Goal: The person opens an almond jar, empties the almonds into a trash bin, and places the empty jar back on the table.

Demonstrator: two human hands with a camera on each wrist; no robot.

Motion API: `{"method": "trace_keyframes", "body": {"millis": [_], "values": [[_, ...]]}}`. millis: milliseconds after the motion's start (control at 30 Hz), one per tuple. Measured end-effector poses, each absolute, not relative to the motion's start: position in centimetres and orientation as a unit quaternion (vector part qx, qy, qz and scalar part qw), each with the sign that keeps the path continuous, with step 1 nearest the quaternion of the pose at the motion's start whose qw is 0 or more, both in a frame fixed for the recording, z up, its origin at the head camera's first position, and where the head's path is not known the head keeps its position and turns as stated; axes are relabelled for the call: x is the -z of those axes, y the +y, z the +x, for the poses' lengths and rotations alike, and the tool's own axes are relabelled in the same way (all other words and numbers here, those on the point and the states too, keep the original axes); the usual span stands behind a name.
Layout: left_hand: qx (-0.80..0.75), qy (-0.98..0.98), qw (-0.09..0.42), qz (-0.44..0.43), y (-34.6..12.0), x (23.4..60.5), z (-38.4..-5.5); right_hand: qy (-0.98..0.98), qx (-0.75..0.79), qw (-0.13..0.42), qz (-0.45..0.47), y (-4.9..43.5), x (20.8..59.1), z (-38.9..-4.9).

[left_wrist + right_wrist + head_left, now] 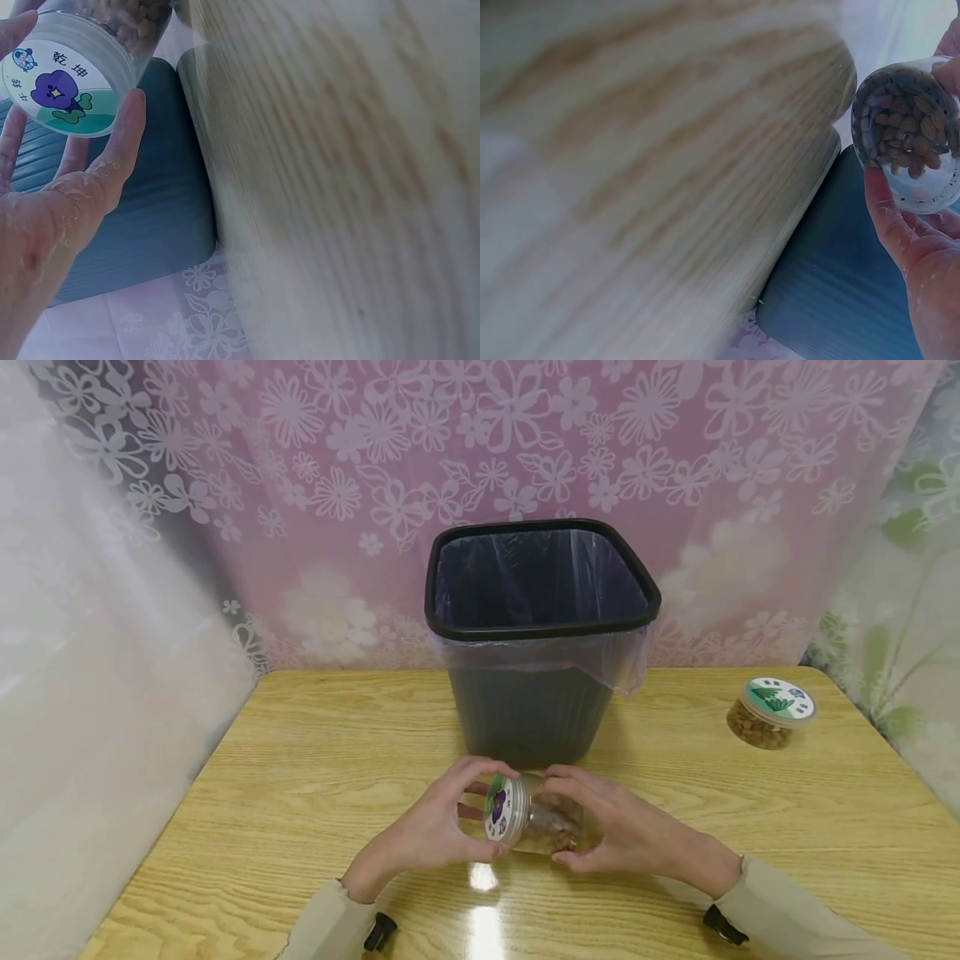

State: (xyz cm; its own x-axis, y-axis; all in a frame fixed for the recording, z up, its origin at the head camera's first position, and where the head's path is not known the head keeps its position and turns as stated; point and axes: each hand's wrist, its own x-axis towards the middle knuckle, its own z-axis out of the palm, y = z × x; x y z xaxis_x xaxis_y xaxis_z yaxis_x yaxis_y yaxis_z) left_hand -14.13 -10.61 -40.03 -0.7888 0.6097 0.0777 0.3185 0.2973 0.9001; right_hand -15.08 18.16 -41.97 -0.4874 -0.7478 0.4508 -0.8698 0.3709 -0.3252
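Pink curtain (337, 485) with white floral outlines forms the backdrop; a wood-grain table (322, 727) extends in front of it. At far left, a whitish translucent sheet (97, 610) hangs beside the table. Next, a light-coloured left sleeve (330, 922) and a black clip (381, 932) appear at the near side. The left hand (438, 822) is partly closed, thumb and fingers curved around the lid (504, 810) of a clear jar (553, 818), thumb on the near side. The jar lies sideways between both hands, lid toward the left, just in front of the bin; contact with the table cannot be determined. Its label carries a purple figure with green leaves; brown, almond-like pieces are visible inside. Behind the jar stands a dark bin (532, 710) with a black rim and a translucent purple liner (633, 660) folded over it. The right hand (630, 827) is likewise partly closed, gripping the jar's base end between thumb and fingers. Farther right, near the table's far corner, rests a round container (757, 727) with brown contents and a green-and-white lid label.
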Motion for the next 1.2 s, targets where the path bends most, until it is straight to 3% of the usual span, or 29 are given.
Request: {"method": "trace_keyframes", "body": {"millis": [900,1200], "values": [[-0.526,0.793,0.144,0.271,-10.68,39.89,-14.32,-0.818,-0.259,0.13,0.497,18.06,42.24,-15.18],[-0.527,0.802,0.145,0.242,-10.38,40.09,-14.09,-0.825,-0.264,0.112,0.487,18.05,42.14,-15.0]]}}
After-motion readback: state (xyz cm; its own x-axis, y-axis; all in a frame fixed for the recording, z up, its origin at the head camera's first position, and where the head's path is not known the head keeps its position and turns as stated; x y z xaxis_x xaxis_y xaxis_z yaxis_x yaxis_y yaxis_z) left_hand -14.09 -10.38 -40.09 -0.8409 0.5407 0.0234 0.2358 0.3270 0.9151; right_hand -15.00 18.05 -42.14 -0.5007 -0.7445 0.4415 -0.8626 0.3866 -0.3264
